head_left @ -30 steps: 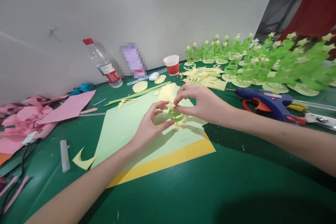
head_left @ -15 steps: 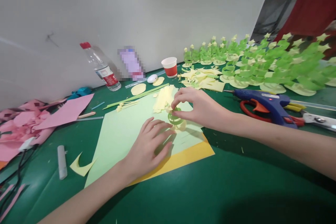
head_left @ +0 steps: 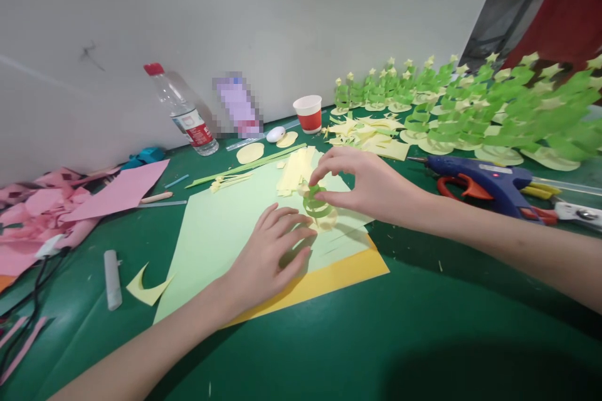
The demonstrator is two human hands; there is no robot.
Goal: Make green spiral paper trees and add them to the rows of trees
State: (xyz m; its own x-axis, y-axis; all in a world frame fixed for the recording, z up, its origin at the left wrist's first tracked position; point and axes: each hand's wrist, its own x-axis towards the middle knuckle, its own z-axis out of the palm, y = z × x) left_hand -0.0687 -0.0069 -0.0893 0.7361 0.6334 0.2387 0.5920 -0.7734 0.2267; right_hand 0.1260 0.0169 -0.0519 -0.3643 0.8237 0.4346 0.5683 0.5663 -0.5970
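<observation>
A small paper tree (head_left: 316, 205), a green paper spiral on a pale yellow round base (head_left: 325, 222), stands on light green paper sheets (head_left: 216, 232). My right hand (head_left: 364, 183) comes from the right and pinches the top of the spiral between thumb and forefinger. On the near left side of the base, my left hand (head_left: 277, 250) has its fingers outstretched and apart. Its fingertips rest at the base's edge; whether they press on it I cannot tell. Behind the tree lies a stack of pale yellow paper strips (head_left: 295, 172).
Many finished paper trees (head_left: 498, 106) fill the back right. Nearer are a blue glue gun (head_left: 484, 172), scissors (head_left: 580, 213) and yellow scraps (head_left: 371, 135). A paper cup (head_left: 309, 116) and bottle (head_left: 195, 122) stand along the wall. Pink paper (head_left: 122, 191) lies left.
The view has shifted slightly, so most things sit a little further right and higher. Both hands keep nearly the same pose around the paper tree.
</observation>
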